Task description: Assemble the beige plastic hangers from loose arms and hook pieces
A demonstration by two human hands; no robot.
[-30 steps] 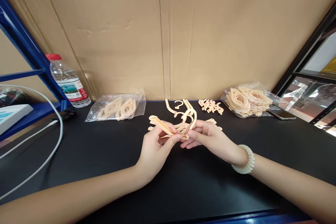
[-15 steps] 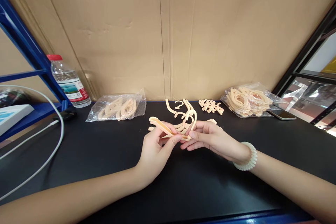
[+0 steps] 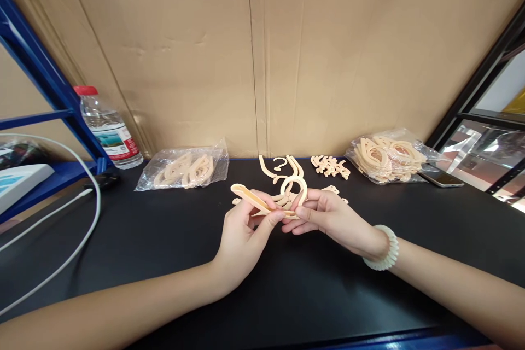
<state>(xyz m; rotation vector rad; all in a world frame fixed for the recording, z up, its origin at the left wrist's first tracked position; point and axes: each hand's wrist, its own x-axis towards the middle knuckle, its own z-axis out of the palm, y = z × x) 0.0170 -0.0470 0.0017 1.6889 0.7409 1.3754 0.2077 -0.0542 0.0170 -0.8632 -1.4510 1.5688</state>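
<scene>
My left hand [image 3: 241, 229] pinches a flat beige plastic hanger arm [image 3: 250, 198] between thumb and fingers, just above the black tabletop [image 3: 164, 240]. My right hand [image 3: 328, 216], with a white bead bracelet on its wrist, grips a beige hook piece [image 3: 296, 188] whose round loop stands up by the arm's end. The two parts meet between my thumbs. Loose beige hanger parts [image 3: 283, 167] lie right behind my hands.
A bag of beige parts [image 3: 184, 168] lies at the back left and a fuller bag [image 3: 388, 156] at the back right, with small hooks [image 3: 330, 165] between. A water bottle [image 3: 109, 128], a white cable [image 3: 82, 219], a phone [image 3: 441, 178] and a cardboard wall [image 3: 262, 65] surround the table.
The hook piece in my right hand has turned, so its loop now shows round and upright. Both hands stay in nearly the same place.
</scene>
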